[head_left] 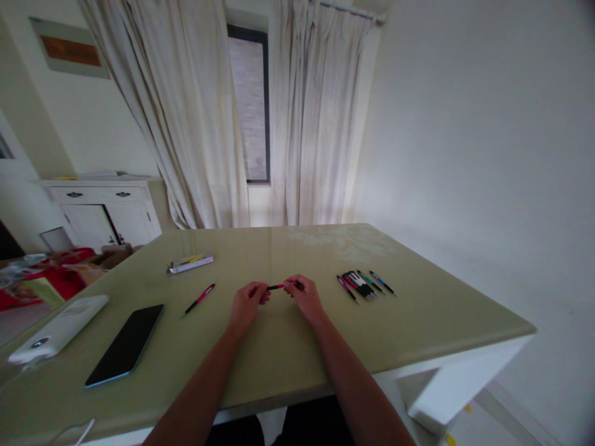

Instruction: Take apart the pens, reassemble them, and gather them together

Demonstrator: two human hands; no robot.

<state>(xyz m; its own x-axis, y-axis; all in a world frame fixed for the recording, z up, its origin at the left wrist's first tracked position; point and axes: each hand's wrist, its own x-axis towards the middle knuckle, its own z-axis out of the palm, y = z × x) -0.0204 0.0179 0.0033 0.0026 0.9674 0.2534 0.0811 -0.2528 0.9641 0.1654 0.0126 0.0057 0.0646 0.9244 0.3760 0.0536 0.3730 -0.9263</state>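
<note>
Between my two hands a red and black pen (276, 287) lies level, just above the table. My left hand (250, 302) pinches its black end. The fingers of my right hand (302, 294) are closed round the other end and hide part of it. To the left of my hands, another pink-red and black pen (199, 300) rests alone on the table. A group of several pens (360, 284) in different colours lies side by side, to the right of my right hand.
On the left of the pale green table (288, 365) lie a black phone (125, 345) and a white power bank (58, 328) with a cable. Farther back is a small flat box (190, 262) with something yellow on it. A wall stands along the right.
</note>
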